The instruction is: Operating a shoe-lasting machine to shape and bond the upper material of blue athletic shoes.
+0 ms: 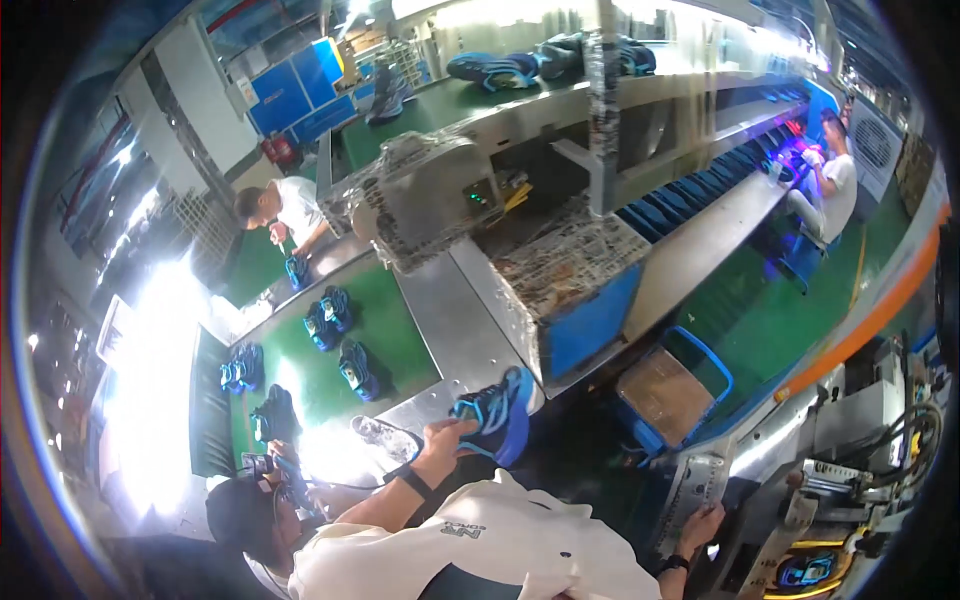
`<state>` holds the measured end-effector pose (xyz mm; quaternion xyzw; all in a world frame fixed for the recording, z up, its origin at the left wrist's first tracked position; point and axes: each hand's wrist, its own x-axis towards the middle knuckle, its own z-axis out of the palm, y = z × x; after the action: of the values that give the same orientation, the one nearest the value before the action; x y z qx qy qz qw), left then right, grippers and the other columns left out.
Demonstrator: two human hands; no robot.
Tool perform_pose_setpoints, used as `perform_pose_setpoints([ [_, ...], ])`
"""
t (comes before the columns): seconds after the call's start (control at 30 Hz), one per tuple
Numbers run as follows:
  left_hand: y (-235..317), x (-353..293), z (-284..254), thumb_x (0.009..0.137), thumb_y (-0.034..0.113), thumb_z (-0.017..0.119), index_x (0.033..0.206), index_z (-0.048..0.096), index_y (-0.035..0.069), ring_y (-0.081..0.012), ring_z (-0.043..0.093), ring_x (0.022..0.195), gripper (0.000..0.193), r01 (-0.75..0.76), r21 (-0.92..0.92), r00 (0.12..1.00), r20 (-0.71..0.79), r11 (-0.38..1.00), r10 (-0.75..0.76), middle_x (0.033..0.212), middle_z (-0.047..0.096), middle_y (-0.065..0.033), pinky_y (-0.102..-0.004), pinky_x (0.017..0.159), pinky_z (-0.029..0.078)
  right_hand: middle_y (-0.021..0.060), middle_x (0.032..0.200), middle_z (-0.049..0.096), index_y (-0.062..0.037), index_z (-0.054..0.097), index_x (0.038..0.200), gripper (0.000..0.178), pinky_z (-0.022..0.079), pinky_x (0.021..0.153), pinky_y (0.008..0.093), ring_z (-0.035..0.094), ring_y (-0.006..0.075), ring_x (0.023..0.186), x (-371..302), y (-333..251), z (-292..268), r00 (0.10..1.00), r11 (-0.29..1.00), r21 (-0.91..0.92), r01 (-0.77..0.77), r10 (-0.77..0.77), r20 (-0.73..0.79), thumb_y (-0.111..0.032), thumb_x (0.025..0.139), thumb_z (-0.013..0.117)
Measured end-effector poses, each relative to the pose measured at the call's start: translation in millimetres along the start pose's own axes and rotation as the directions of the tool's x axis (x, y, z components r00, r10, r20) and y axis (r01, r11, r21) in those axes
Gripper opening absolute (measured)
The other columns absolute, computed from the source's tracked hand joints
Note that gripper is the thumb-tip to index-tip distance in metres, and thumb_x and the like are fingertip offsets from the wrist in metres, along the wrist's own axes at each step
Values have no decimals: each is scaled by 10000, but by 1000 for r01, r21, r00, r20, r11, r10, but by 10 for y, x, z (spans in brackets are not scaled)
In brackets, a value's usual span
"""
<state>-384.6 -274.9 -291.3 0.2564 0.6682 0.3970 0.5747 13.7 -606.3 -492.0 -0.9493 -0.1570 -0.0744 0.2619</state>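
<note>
My left hand [440, 447], with a black band at the wrist, is closed around a dark blue sneaker [487, 418] with light blue trim. The sneaker is held up beside the corner of the metal bench [455, 370]. Part of it is hidden by my fingers. Low on the right, my right hand [702, 528] has its fingers curled at the lower end of a grey panel [693, 490] with rows of small marks. Whatever lies under those fingers is too small to make out. A pale, shiny shoe-shaped piece [385, 440] lies just left of my left hand.
Several dark blue shoes [357, 370] stand on the green belt [400, 345]. A co-worker [262, 520] is close at my left; others sit farther off. A blue-framed chair [675, 395] stands ahead right, beside a machine [840, 480] with hoses. A boxy unit [570, 270] rises ahead.
</note>
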Motion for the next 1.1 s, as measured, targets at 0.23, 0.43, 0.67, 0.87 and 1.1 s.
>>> perform_pose_setpoints([
  [0.23,-113,1752,-780,812,67,652,1017,592,-25,-302,655,871,233,-78,-110,996,28,991,82,1013,625,-161,-463,666,609,188,1084,586,-9,565,1121,256,456,865,453,565,387,1017,-211,248,217,990,990,80,-117,123,-73,-137,904,521],
  [0.43,171,2295,-890,756,34,689,1068,532,-57,-365,656,865,361,50,-138,997,-56,989,-58,1044,601,-216,-518,631,623,179,1061,601,-21,570,1083,226,472,825,451,591,379,965,88,-236,126,982,950,-257,-178,153,-115,-150,911,499],
  [0.67,262,3081,-1135,743,43,660,1183,418,-26,-368,622,962,506,77,-299,983,-134,951,-122,1108,545,-192,-502,645,622,139,918,626,-2,629,1032,179,494,766,361,617,248,863,1276,-1885,-251,907,945,83,315,-274,-321,-104,888,600],
  [0.87,636,3793,-1331,727,85,724,983,602,-67,-342,623,932,322,-61,-298,935,-350,953,-49,999,612,-181,-493,648,586,95,1071,672,-30,646,1103,278,469,852,328,611,199,913,2428,-5995,-776,516,479,193,856,-805,-292,-149,856,694],
  [1.1,1182,5286,-1523,681,184,755,734,669,-20,-210,608,585,228,-204,-143,866,-487,968,111,708,633,-87,-352,540,511,196,1326,554,-17,478,1345,617,392,1039,388,522,330,1240,3108,-9671,211,170,174,-29,984,-978,-119,-252,823,706],
])
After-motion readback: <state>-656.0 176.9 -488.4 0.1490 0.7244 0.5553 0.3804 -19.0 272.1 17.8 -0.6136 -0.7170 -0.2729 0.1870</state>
